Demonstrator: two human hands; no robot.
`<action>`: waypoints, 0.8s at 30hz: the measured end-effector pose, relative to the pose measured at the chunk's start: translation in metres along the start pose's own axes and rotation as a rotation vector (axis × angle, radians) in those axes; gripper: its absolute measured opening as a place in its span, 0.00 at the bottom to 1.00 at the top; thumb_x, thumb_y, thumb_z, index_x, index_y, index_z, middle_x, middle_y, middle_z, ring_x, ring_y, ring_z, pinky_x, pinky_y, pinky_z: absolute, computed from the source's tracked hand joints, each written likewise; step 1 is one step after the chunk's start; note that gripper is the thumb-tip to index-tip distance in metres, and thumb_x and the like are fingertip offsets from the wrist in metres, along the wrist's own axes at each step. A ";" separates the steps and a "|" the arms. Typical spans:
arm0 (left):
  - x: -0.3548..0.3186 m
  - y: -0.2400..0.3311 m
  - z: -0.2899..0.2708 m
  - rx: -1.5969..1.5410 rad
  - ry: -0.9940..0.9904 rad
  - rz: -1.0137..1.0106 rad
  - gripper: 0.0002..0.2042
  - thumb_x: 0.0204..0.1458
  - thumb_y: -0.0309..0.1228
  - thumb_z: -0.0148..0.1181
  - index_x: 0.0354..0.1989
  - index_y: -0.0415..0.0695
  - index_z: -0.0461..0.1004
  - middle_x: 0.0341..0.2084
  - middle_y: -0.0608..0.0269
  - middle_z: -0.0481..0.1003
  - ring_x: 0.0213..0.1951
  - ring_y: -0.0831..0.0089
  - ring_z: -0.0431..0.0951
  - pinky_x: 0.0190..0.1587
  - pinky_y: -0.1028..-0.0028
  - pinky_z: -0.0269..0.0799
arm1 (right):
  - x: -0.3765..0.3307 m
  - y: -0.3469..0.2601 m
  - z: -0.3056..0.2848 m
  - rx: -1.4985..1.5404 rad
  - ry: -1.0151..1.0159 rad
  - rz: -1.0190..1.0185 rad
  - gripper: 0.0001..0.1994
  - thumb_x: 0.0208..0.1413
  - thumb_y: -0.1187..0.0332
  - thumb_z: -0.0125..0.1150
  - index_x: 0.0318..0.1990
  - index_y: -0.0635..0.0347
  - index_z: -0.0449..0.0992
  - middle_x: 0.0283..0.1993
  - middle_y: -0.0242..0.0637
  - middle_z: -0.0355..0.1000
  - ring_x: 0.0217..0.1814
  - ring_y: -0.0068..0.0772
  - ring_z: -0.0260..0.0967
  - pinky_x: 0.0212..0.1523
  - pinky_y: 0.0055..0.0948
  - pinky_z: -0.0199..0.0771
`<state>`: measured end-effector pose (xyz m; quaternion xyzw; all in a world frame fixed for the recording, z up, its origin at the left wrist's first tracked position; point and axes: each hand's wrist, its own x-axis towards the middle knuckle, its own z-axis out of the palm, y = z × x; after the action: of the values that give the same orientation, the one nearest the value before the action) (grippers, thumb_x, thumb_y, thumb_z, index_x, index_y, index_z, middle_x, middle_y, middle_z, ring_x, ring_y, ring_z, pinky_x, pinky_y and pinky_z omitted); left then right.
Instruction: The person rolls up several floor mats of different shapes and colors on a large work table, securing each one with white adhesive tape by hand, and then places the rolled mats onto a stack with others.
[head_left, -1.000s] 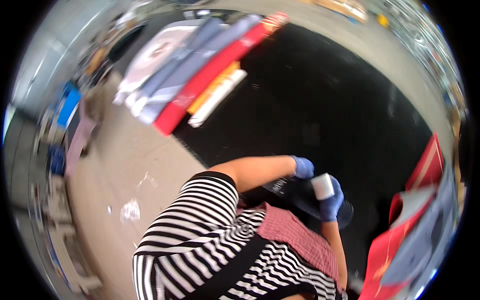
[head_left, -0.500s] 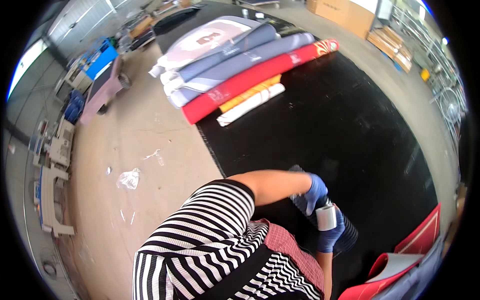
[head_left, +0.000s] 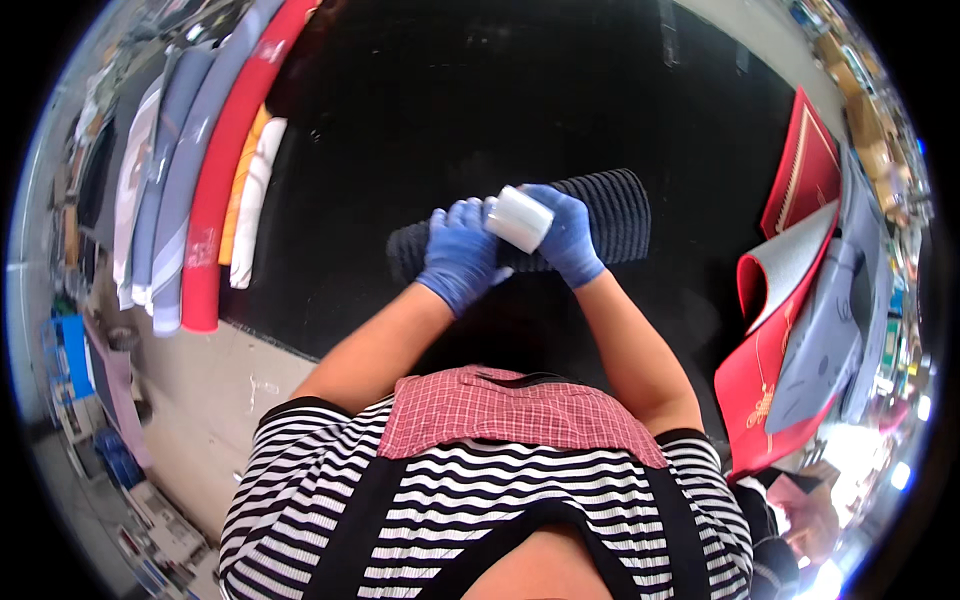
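Note:
A dark ribbed mat, rolled up, lies crosswise on the black table in front of me. Over its left part rests my left hand in a blue glove, fingers curled across the roll and thumb stretched out along the near side. My right hand, also blue-gloved, is closed round a roll of clear tape just above the middle of the mat. The tape roll is close to the left fingertips. Whether a strip of tape runs onto the mat, I cannot tell.
Along the left edge of the black table lie several rolled mats, among them a red one, a yellow one and a white one. At the right edge are loosely curled red mats and grey ones.
My view has swung to the right and now faces the rolled mat squarely. The left hand lies on the mat's left part; the right hand still holds the tape roll.

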<state>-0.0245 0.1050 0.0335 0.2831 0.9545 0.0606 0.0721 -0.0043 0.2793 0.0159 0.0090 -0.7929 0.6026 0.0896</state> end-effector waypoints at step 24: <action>0.100 -0.061 -0.022 0.184 0.032 0.199 0.42 0.40 0.51 0.70 0.63 0.42 0.64 0.53 0.55 0.72 0.57 0.59 0.72 0.61 0.58 0.63 | 0.022 -0.008 0.004 0.187 -0.094 0.001 0.19 0.55 0.76 0.68 0.55 0.66 0.76 0.48 0.38 0.79 0.50 0.29 0.77 0.54 0.31 0.79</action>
<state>-0.1436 0.1070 0.0354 0.3808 0.9242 -0.0158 0.0241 -0.0259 0.2758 0.0258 0.0451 -0.7366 0.6729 0.0507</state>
